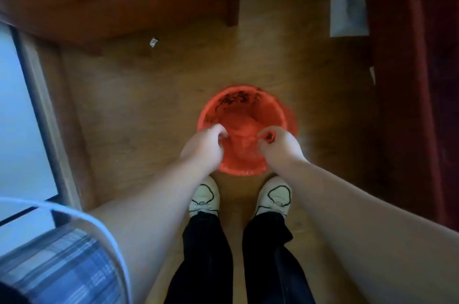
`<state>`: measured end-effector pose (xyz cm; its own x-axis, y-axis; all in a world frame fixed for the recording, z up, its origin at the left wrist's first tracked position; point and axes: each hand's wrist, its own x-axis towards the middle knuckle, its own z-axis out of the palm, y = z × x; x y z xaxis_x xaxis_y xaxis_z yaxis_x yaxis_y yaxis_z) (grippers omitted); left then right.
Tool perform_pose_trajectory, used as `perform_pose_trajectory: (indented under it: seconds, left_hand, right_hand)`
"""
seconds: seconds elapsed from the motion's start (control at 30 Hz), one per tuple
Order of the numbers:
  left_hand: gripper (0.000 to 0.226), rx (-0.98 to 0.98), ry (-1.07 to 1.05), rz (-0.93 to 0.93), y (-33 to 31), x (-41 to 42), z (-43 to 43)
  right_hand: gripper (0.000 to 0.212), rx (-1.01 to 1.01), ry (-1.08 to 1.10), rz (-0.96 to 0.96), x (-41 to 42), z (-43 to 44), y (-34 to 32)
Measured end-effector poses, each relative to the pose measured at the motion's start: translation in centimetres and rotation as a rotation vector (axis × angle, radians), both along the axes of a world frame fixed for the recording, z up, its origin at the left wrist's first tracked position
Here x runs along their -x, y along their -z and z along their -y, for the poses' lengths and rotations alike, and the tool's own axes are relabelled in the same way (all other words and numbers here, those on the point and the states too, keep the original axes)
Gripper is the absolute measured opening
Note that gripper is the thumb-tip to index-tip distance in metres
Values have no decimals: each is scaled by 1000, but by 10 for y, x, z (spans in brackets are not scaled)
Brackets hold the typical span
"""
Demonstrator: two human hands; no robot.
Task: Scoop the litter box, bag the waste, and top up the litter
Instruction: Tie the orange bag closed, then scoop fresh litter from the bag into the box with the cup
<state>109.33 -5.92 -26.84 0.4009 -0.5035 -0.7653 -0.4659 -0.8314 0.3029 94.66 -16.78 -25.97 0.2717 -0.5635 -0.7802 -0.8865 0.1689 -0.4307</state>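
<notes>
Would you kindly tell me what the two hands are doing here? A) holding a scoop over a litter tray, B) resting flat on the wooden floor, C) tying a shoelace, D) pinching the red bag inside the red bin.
D: the left hand and right hand each pinch the red bag that lines the red bin.

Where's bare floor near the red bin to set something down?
Bare floor: left of the red bin toward the pale frame; beyond it toward the cabinet. Crowded near side: left hand, right hand on the liner, shoes.
</notes>
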Motion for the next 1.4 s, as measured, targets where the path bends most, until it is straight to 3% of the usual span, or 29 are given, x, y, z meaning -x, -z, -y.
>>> perform_pose_trajectory:
  seconds: [0.1, 0.2, 0.43, 0.6, 0.8, 1.03, 1.4]
  left_hand:
    - [47, -106, 139, 3, -45, 3, 3]
    - [48, -60, 267, 95, -121, -2, 10]
    - [46, 105, 220, 246, -367, -14, 28]
    - [48, 334, 212, 379, -546, -5, 49]
    - [47, 620, 158, 493, -710, 32, 75]
    - [53, 751, 360, 627, -805, 45, 102]
    - [60, 838, 565, 684, -877, 46, 165]
  right_hand:
    - [19, -8, 30, -5, -5, 4, -31]
    - [25, 1, -9, 28, -10, 9, -99]
    - [37, 118, -226, 55, -5, 36, -344]
    - [47, 320, -332, 123, 18, 53, -527]
    - [55, 610, -350, 210, 63, 61, -689]
    - [57, 971, -274, 261, 109, 79, -800]
    - [59, 1062, -49, 171, 122, 106, -866]
